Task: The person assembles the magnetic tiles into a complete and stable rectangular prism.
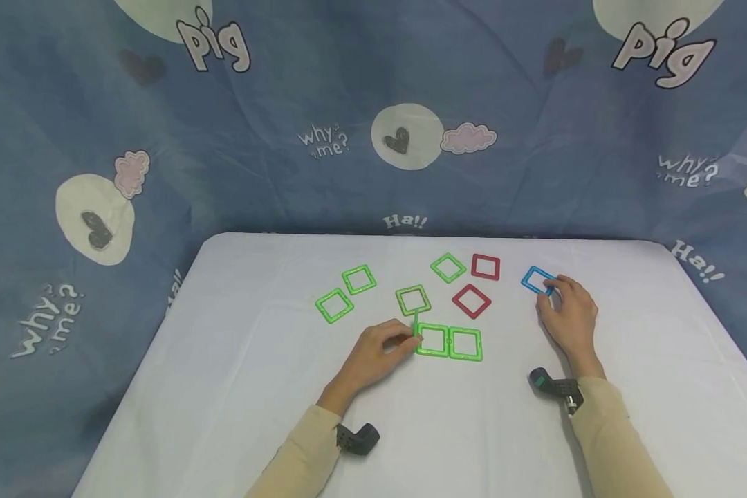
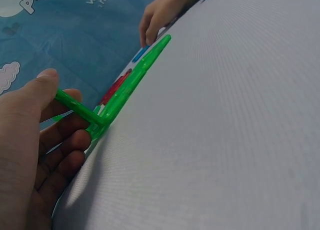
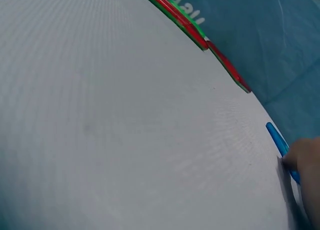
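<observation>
My left hand [image 1: 380,351] pinches a green square frame tile [image 1: 416,323] that stands on edge. This tile meets the left side of two flat green square tiles [image 1: 465,343] lying side by side. In the left wrist view, my thumb is at the upper end of the standing tile [image 2: 76,107], with the fingers behind it. At the right, my right hand [image 1: 570,315] grips the near right corner of a blue square tile [image 1: 532,275] between thumb and fingers. The right wrist view shows the blue tile [image 3: 277,139] partly hidden by that hand.
Behind the joined pair lie a loose green tile [image 1: 400,301] and two red tiles [image 1: 463,310], [image 1: 474,267]. Another green tile [image 1: 436,270] is farther back, and two more [image 1: 322,312] lie at the left. The white table [image 1: 224,387] backs onto a blue printed cloth [image 1: 261,173].
</observation>
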`<state>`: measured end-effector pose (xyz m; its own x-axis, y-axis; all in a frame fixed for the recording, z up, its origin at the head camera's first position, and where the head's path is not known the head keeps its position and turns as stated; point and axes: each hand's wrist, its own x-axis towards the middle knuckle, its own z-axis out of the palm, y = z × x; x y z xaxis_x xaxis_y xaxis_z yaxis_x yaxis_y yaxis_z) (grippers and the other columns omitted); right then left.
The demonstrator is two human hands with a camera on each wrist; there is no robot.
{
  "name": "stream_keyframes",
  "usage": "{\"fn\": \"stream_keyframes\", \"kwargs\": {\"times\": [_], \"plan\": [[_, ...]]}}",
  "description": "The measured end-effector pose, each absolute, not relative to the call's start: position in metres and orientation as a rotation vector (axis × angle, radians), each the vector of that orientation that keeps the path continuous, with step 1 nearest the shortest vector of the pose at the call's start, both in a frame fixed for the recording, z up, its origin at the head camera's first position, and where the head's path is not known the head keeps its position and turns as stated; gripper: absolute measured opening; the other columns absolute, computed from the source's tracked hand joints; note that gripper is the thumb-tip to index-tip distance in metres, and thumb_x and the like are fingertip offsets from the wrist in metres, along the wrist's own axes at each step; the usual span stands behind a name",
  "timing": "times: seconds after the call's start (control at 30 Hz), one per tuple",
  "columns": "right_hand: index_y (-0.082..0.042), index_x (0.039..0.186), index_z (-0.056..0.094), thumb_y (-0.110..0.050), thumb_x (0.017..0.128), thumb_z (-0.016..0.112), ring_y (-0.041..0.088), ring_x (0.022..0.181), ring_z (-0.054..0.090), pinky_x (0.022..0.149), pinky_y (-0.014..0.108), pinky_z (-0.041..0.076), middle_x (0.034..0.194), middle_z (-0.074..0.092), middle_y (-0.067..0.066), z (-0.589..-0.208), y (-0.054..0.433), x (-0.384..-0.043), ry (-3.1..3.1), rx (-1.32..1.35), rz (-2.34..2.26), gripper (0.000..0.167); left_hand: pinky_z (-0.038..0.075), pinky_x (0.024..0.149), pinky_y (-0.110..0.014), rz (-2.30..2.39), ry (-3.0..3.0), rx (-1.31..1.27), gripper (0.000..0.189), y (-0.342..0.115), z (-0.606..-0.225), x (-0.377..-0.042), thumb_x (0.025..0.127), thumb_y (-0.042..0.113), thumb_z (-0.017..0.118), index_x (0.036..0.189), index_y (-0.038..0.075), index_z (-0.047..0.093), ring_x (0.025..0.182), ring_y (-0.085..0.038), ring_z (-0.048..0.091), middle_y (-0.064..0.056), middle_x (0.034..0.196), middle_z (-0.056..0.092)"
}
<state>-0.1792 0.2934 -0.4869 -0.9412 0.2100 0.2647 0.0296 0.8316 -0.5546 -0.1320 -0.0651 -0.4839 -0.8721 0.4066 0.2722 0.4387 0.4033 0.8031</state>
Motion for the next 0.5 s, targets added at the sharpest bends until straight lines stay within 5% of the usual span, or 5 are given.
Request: {"fn": "stream_keyframes", "kwargs": {"times": [0.5], "plan": [[-0.002,0.12,0.058,-0.026,0.098,0.05,0.041,0.134,0.037,0.112,0.056,0.024,0.14,0.047,0.021,-0.4831,0.2944,-0.1727,-2.614,-0.271,1.035,0.034,0.051,0.08,-0.02,-1.482,-2.611,-0.801,0.018,-0.0651,-0.4846,-0.1321,0.092,0.041,0.058,0.098,0.027,0.068,0.086,0.001,0.059,0.016,0.092,0.065]]}}
